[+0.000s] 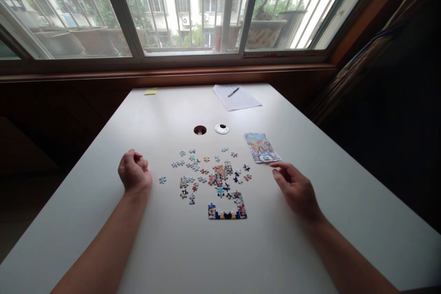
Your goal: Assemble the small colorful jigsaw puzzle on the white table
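Note:
Several loose jigsaw pieces (206, 172) lie scattered in the middle of a white table (172, 248). A joined corner section of the puzzle (227, 209) sits nearest me. A colourful picture card (262, 147) lies to the right of the pieces. My left hand (134, 172) rests on the table as a loose fist, left of the pieces, with a single stray piece (162, 179) beside it. My right hand (294, 188) rests with fingers apart and slightly curled, its fingertips just below the card. Neither hand holds anything that I can see.
A cable hole (200, 130) and its white cap (222, 128) sit beyond the pieces. A sheet of paper (237, 97) with a pen (233, 92) and a yellow sticky note (150, 92) lie at the far edge, under a wide window.

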### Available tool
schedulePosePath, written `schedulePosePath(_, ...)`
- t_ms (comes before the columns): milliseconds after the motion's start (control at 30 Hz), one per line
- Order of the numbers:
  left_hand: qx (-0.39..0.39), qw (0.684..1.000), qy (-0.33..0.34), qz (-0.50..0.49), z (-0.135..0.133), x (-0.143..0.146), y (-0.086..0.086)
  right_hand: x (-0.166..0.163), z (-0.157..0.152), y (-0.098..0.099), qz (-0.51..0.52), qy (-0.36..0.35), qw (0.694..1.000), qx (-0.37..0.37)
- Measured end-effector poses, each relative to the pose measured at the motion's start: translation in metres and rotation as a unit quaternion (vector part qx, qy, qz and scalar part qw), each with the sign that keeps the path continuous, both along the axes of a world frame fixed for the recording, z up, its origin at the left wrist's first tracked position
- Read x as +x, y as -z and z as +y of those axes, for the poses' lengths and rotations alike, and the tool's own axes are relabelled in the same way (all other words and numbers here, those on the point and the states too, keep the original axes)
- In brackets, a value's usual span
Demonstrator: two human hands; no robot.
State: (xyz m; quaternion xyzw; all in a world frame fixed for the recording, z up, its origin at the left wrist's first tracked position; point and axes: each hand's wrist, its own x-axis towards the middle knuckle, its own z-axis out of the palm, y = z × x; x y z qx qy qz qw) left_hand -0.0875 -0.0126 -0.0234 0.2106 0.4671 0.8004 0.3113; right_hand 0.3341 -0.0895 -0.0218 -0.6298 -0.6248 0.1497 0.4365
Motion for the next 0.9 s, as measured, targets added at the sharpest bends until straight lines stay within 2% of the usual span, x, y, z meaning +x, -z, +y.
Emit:
schedulePosePath(433, 0.001, 1.0, -0.008, -0.011, 0.0, 0.001, -0.001, 0.002, 0.004, 0.003, -0.001, 0.004, 1.0, -0.015)
schedulePosePath(700, 0.001, 1.0, -0.01, -0.008, -0.002, 0.002, -0.002, 0.003, 0.008, 0.01, -0.019, -0.04, 0.999, -0.022)
schedulePosePath(900, 0.0, 1.0, -0.009, -0.008, -0.002, 0.002, 0.0, -0.004, 0.008, 0.007, -0.048, -0.083, 0.995, 0.009)
